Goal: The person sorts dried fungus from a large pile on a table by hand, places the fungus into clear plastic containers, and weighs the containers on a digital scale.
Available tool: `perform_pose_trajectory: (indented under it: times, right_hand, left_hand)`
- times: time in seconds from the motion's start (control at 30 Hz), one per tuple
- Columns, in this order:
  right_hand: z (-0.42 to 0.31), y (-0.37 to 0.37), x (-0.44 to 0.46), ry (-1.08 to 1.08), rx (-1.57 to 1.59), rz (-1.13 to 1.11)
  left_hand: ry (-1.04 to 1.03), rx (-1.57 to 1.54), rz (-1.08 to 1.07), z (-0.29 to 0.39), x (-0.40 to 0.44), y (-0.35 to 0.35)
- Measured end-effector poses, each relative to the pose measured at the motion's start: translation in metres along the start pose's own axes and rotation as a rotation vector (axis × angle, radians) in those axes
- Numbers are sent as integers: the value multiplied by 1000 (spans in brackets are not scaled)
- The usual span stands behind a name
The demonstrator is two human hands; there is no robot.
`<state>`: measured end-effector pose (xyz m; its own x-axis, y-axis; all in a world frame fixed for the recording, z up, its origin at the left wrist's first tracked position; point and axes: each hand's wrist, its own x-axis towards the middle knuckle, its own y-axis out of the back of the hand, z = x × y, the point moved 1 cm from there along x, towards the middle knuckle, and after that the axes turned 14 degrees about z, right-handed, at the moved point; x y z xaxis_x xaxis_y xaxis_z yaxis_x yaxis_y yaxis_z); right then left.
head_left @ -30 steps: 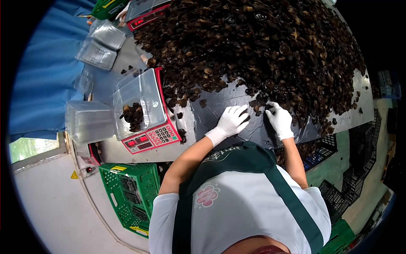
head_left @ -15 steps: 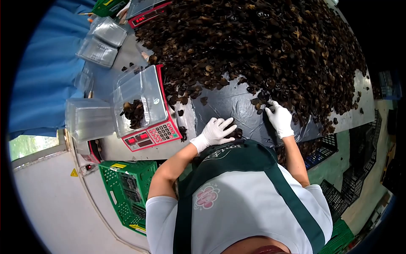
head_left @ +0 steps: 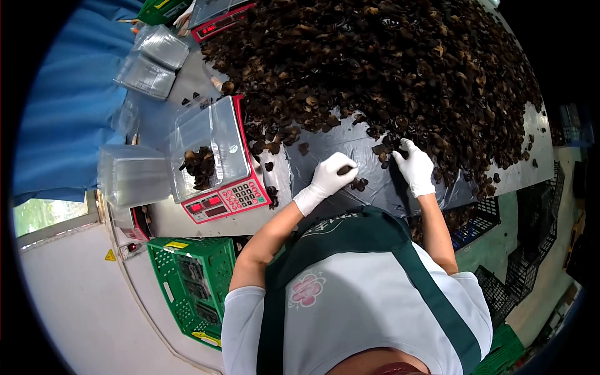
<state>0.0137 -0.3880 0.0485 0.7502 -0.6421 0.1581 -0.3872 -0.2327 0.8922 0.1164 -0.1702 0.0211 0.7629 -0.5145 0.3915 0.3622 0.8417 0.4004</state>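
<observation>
Gloved in white, my left hand (head_left: 333, 177) is curled with its fingertips closed on a dark wood ear mushroom, partly hidden by the fingers. Another small wood ear mushroom (head_left: 359, 184) lies on the dark sheet (head_left: 325, 150) just by it. My right hand (head_left: 415, 169), also gloved, is at the near edge of the large mushroom pile (head_left: 375, 69), its thumb and forefinger apart among loose pieces. To the left, a digital scale (head_left: 228, 197) carries a clear plastic tray (head_left: 228, 137) with a small clump of wood ear mushrooms (head_left: 199, 167) in it.
Stacked clear trays (head_left: 134, 175) stand beside the scale, and more trays (head_left: 147, 78) lie farther back. A second scale (head_left: 219, 25) is at the top. Below the table are a green crate (head_left: 169, 281) and black crates (head_left: 525, 269). A blue curtain (head_left: 69, 94) hangs left.
My left hand has moved forward and right, from lying spread near the apron to closed fingers with a dark mushroom in them. The right hand has shifted slightly at the pile's edge.
</observation>
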Motion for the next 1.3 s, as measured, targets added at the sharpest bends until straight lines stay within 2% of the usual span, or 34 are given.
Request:
perform_pose_trajectory:
  times: [0.03,0.07,0.13,0.17,0.2,0.27,0.3,0.4,0.43,0.47,0.53,0.63,0.83,0.93,1.07,1.13,1.23,1.3]
  right_hand:
    - [-4,0,1,5,2,-4]
    - [-8,0,3,49,-35,-6]
    - [-14,-4,4,124,-59,-30]
    - [-15,-12,1,182,-72,3]
    - [-18,-17,-1,238,-85,36]
    - [-24,-25,-4,277,-66,-14]
    - [-30,-27,-4,298,-110,-25]
    - [-41,-28,-4,320,-131,-51]
    - [-40,-29,-2,309,-72,-53]
    - [-39,-31,0,298,-13,-54]
    - [-35,-36,3,312,62,16]
    - [-29,-39,9,257,193,56]
    - [-35,-32,10,160,254,-40]
    - [-41,-34,4,258,182,73]
    - [-43,-40,-3,280,22,1]
    - [-41,-44,-3,304,29,23]
    - [-43,-39,-3,335,38,73]
    - [-54,-29,-4,374,31,214]
  left_hand:
    - [215,-114,-3,2,3,1]
    - [577,-357,24,-6,1,-4]
    - [951,-641,92,2,17,5]
    - [1179,-871,94,-10,16,7]
    - [1301,-1261,-27,-20,19,11]
    - [1350,-1570,52,-31,15,6]
    - [1327,-1780,27,-31,15,8]
    - [1354,-1726,141,-28,11,9]
    - [1309,-1899,78,-33,8,8]
    - [1308,-1899,81,-34,6,8]
    - [1387,-1724,259,-21,11,12]
    - [1391,-1649,305,-8,18,15]
    - [1293,-1709,209,-13,13,16]
    - [1267,-1746,192,-15,11,17]
    - [1259,-1739,207,-13,11,19]
    - [1315,-1702,280,-10,13,20]
    - [1275,-1697,281,-9,14,20]
    - [1270,-1711,277,-7,15,21]
